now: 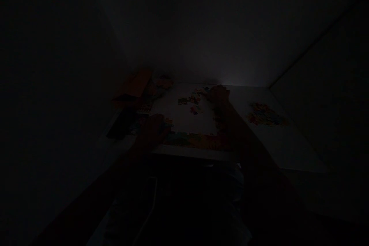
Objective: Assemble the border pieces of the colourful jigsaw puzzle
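Observation:
The picture is very dark. A partly joined jigsaw puzzle (196, 140) lies on a white table (276, 144), its joined pieces forming a strip along the near edge and up both sides. My left hand (154, 125) rests at the left side of the puzzle, its fingers too dim to read. At the upper right of the puzzle is my right hand (218, 94), next to some loose pieces; whether it holds one cannot be made out. Several loose pieces (193, 99) lie on the white area inside the strip.
A pile of puzzle pieces (265, 115) lies on the right. At the back left stands an orange box or bag (134, 84), with an orange item (165, 82) beside it. A dark flat object (122, 123) lies left of my left hand. A pale wall rises behind.

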Tool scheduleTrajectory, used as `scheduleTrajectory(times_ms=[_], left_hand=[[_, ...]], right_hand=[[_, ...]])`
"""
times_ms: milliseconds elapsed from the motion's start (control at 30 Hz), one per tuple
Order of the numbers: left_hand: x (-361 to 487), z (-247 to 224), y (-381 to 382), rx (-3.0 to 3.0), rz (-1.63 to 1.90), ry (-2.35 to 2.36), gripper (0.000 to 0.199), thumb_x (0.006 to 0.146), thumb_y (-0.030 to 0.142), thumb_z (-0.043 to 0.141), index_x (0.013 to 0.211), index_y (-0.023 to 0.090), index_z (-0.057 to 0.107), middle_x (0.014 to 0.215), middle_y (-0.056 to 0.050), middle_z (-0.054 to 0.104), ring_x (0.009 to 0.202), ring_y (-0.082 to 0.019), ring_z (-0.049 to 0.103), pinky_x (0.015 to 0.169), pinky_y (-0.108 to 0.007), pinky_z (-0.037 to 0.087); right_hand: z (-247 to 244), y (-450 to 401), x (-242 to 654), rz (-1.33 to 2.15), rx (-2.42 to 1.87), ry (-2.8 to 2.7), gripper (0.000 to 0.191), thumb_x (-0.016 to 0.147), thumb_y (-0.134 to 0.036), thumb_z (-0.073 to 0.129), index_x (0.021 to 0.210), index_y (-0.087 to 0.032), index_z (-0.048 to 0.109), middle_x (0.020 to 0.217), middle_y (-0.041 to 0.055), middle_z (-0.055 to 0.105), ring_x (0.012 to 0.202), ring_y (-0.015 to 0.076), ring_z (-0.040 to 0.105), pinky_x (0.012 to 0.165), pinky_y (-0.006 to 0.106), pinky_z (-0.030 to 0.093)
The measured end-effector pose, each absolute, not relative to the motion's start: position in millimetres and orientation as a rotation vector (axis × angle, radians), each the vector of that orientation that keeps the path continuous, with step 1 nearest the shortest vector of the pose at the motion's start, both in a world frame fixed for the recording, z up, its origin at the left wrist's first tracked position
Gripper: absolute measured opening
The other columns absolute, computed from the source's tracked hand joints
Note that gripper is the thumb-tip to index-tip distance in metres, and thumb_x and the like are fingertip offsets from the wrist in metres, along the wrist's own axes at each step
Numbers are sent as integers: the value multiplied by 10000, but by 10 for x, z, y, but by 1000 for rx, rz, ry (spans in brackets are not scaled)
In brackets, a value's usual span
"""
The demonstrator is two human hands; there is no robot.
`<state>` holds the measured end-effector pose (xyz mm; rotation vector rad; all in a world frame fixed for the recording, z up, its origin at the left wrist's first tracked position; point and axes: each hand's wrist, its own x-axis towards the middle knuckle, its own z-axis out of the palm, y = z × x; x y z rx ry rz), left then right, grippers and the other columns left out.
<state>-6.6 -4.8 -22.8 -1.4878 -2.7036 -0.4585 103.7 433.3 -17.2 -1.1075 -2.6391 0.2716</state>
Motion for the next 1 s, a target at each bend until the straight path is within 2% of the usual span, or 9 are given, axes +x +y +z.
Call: scheduleTrajectory(times_ms=[100,200,300,433,567,667,767,900,1000], left_hand=[[-62,-219,-58,-1501,-478,-2713,705,1192,671,613,1867,469,650,1848,-129,715,1747,-487,632,1478,-751,471],[-41,-199,-68,-1509,-477,-2716,715,1216,687,555,1861,393,645,1860,-152,698,1770,-480,599,1496,-745,429],[-21,-178,-67,-1521,-483,-2702,707,1218,660,558,1838,340,666,1846,-193,701,1760,-508,599,1474,-771,432],[-17,-159,-60,-1534,-536,-2685,674,1199,626,608,1814,366,701,1815,-180,731,1725,-543,626,1448,-805,445],[-30,-163,-63,-1531,-571,-2693,669,1198,628,628,1817,384,698,1819,-160,731,1729,-511,631,1466,-757,451],[-35,-169,-65,-1541,-576,-2682,657,1194,606,657,1807,374,697,1827,-166,727,1729,-496,634,1478,-758,445],[-26,-162,-62,-1532,-580,-2671,619,1189,559,692,1775,361,721,1809,-179,740,1723,-499,650,1467,-768,470],[0,-141,-57,-1507,-569,-2664,568,1183,504,739,1736,376,743,1777,-180,762,1689,-510,688,1431,-793,508],[12,-147,-52,-1499,-516,-2652,557,1184,452,767,1726,328,732,1781,-195,755,1697,-492,682,1446,-752,511]], right_hand=[[-143,4360,885,302,-1140,-2666,724,1145,-738,813,1470,-96,898,1658,389,740,1570,604,664,1347,795,458],[-108,4360,865,356,-1111,-2643,489,1161,-581,766,1390,-175,911,1601,300,802,1544,530,702,1365,731,439],[-57,4333,925,467,-1036,-2601,359,1147,-463,735,1378,-221,867,1577,245,843,1521,470,733,1377,686,435],[-1,4235,1034,684,-901,-2600,392,1089,-402,826,1450,-249,839,1616,219,841,1453,437,788,1300,637,589],[-23,4054,1187,949,-712,-2726,469,986,-526,1029,1355,-261,912,1435,194,894,1257,422,863,1149,603,732],[-76,3925,1328,890,-547,-2808,577,899,-555,1107,1382,-287,938,1560,195,838,1378,446,836,1240,639,721],[-124,3875,1438,820,-483,-2831,567,899,-528,1103,1386,-296,929,1629,191,783,1469,445,795,1320,657,683],[-155,3912,1527,836,-437,-2842,469,910,-595,1085,1218,-300,891,1459,171,810,1356,421,807,1230,646,726],[-136,3932,1588,838,-490,-2835,473,881,-610,1090,1127,-292,840,1343,164,828,1291,417,805,1157,619,737]])
